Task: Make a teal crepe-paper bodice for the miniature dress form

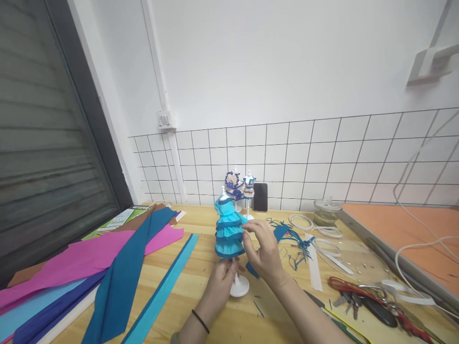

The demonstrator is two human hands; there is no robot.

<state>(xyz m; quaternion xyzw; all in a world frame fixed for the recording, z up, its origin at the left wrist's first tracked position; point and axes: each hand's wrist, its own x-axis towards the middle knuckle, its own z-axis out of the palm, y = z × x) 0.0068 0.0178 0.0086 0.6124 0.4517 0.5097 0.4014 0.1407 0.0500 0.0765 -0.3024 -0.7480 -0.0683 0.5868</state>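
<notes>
A small turquoise dress (229, 231) with tiered ruffles edged in darker blue sits on a white miniature dress form (239, 286) with a round base. My left hand (221, 279), a black band at its wrist, is closed around the thin pole just under the skirt. At the dress's right side, my right hand (264, 248) pinches the edge of a ruffle between thumb and forefinger. Behind stand two more miniature forms, one in a purple and white dress (234, 188), the other in a white and blue outfit (248, 186).
Crepe paper sheets (122, 277) and a turquoise strip (165, 286) lie left. A phone (260, 197) leans on the wall. Blue scraps (296, 241), white ribbon rolls (301, 222), a glass teapot (327, 210), keys (353, 303) and yellow-edged scissors (346, 325) are right.
</notes>
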